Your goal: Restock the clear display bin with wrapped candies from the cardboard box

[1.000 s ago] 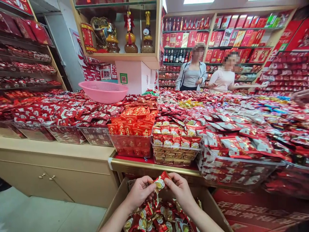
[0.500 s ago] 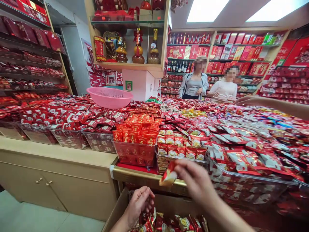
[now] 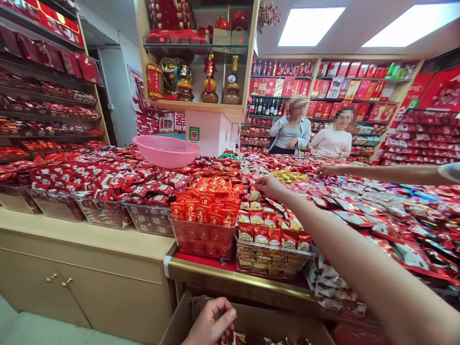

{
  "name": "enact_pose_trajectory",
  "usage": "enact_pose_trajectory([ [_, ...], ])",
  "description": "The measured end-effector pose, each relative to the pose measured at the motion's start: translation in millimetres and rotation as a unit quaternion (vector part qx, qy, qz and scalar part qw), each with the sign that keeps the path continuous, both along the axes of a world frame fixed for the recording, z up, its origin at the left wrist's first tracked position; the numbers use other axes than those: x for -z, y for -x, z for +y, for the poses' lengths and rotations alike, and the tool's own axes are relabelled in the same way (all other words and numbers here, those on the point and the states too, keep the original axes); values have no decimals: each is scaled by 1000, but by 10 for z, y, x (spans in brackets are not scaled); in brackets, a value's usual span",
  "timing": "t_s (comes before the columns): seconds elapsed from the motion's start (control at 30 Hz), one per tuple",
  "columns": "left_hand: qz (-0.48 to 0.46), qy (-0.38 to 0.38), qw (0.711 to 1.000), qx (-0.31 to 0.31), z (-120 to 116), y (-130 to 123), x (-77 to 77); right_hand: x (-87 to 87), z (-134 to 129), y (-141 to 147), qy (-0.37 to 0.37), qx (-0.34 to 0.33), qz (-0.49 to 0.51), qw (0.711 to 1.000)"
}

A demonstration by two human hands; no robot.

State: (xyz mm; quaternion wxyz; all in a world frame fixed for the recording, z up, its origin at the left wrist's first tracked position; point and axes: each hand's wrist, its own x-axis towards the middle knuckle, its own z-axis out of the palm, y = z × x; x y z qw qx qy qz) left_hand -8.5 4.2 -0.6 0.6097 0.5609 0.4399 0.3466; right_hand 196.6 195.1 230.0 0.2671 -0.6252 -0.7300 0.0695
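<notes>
My right hand point(image 3: 271, 188) reaches over the clear bin point(image 3: 275, 261) of red and gold durian snack packets point(image 3: 268, 235). Its fingers are closed on a small snack packet point(image 3: 255, 195) at the back of the rows. Low in front, my left hand point(image 3: 213, 322) hovers over an open cardboard box point(image 3: 276, 314), fingers curled in; whatever they hold is hidden. More red and gold packets point(image 3: 237, 338) lie inside that box. Left of the durian bin stands a clear bin of orange-red packets point(image 3: 204, 215).
A pink basket point(image 3: 167, 152) rests on the heaped packets at the back. Another person's arm point(image 3: 381, 173) stretches in from the right. Two people point(image 3: 291, 127) stand behind the display. The gold counter edge point(image 3: 230, 275) runs between the bins and the box.
My right hand has moved up and away from me, carrying a packet from above the box to the back of the durian bin. My left hand has dropped slightly. The other person's arm reaches farther left.
</notes>
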Motion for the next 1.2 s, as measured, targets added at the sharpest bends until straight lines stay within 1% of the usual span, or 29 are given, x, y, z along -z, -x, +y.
enact_pose_trajectory([
  [0.1,27,-20,999,16,23,19,63,94,116,191,33,-12,-34,999],
  [0.23,92,-95,991,23,64,68,102,207,223,315,67,-25,-76,995],
  [0.37,110,-86,990,38,57,70,90,271,258,361,75,-23,-113,990],
  [0.47,106,-81,990,55,27,41,39,255,236,366,59,-23,-141,988],
  [0.6,108,-75,989,66,0,24,-16,118,173,254,35,-15,-178,983],
  [0.73,113,-76,989,61,-7,28,23,-75,81,-22,21,20,-231,973],
  [0.8,116,-74,988,62,-11,23,49,-121,23,-164,33,33,-265,963],
  [0.87,123,-74,987,68,-18,15,60,-110,-33,-268,55,36,-291,954],
  [1.0,138,-77,984,79,-23,10,43,16,-87,-333,87,15,-312,946],
  [1.1,142,-76,984,76,-14,16,38,106,-46,-314,83,6,-325,942],
  [1.2,143,-66,985,67,-4,22,56,154,24,-298,78,7,-340,937],
])
